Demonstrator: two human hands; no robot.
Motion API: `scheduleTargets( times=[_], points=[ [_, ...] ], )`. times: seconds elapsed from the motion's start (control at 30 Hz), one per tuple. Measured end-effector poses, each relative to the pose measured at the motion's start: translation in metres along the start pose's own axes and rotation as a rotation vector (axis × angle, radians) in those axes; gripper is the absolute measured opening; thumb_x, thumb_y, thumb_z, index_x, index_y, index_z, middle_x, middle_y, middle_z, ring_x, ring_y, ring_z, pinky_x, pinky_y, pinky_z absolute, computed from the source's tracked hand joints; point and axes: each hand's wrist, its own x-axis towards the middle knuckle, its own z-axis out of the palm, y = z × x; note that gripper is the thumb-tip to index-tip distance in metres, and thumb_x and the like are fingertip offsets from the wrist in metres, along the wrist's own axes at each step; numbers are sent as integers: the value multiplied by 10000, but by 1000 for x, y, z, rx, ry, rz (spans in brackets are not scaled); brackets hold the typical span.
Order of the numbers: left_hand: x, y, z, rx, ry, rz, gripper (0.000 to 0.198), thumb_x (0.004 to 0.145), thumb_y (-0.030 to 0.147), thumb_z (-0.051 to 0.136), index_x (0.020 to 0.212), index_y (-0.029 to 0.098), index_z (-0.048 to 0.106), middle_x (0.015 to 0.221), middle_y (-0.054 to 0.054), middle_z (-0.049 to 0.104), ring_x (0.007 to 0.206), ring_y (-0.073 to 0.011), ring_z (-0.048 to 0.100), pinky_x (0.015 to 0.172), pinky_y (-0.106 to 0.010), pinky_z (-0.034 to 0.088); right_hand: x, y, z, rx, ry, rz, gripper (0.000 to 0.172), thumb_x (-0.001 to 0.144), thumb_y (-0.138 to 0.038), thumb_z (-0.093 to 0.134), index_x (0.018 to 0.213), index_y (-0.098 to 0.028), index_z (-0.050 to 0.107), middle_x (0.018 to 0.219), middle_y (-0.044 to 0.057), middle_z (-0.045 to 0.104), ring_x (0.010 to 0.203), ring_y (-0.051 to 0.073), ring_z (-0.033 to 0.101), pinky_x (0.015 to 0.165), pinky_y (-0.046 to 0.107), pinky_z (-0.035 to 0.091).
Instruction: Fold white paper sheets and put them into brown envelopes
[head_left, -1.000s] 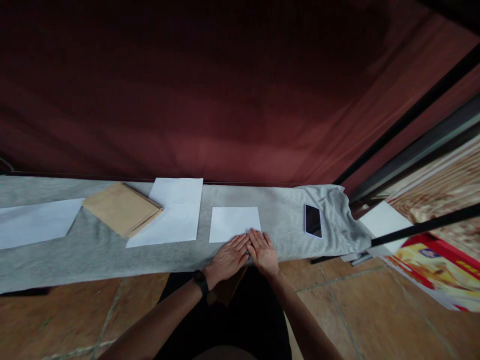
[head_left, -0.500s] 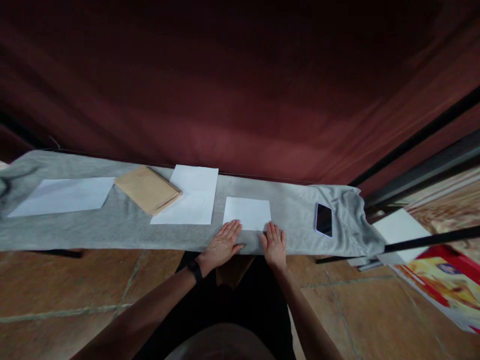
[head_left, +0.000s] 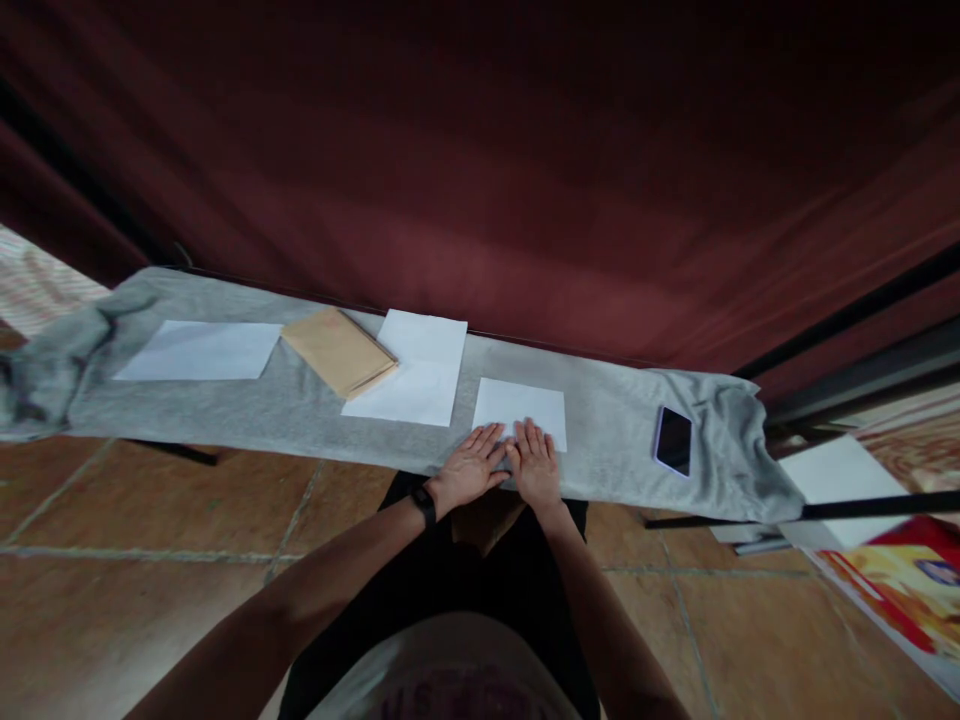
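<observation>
A small white sheet of paper (head_left: pixel 520 402), perhaps folded, lies flat in front of me on the grey cloth. My left hand (head_left: pixel 471 466) rests palm down with its fingertips over the paper's near left edge, and a dark band circles that wrist. Close beside it, my right hand (head_left: pixel 535 463) lies flat with fingers stretched over the near edge. Both hands are open, and the near edge of the paper is partly hidden under them. Just left of this sheet is a larger white sheet (head_left: pixel 427 365), partly covered by brown envelopes (head_left: pixel 341 350).
Another white sheet (head_left: pixel 202 350) lies at the left of the grey cloth (head_left: pixel 247 408). A phone (head_left: pixel 673 440) lies to the right. A dark red curtain (head_left: pixel 480 200) hangs behind the narrow table. At the lower right are a red and yellow box (head_left: pixel 900 580) and a black bar (head_left: pixel 877 506).
My right hand has moved left, close to the left hand, and onto the paper's near edge. The whole view has shifted and tilted slightly.
</observation>
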Motion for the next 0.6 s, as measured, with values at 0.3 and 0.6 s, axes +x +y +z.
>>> scheduleTargets(
  times=[0.3,0.6],
  points=[
    [-5,-2,13,-45,110,-270,637,974,499,440,1482,115,420,1603,-214,337,1510,-339,261,1221,-552,229,-12,19,-4,-64,101,131,580,1063,-437,323,1530,-100,391,1585,216,347,1445,343,376,1149,548,315],
    [35,-35,5,-682,342,-750,401,770,321,588,1140,171,618,1178,-160,699,1228,-326,594,1053,-474,445,-12,17,-4,-85,115,189,571,1041,-420,425,1520,-109,412,1564,212,384,1441,340,391,1161,539,314]
  ],
)
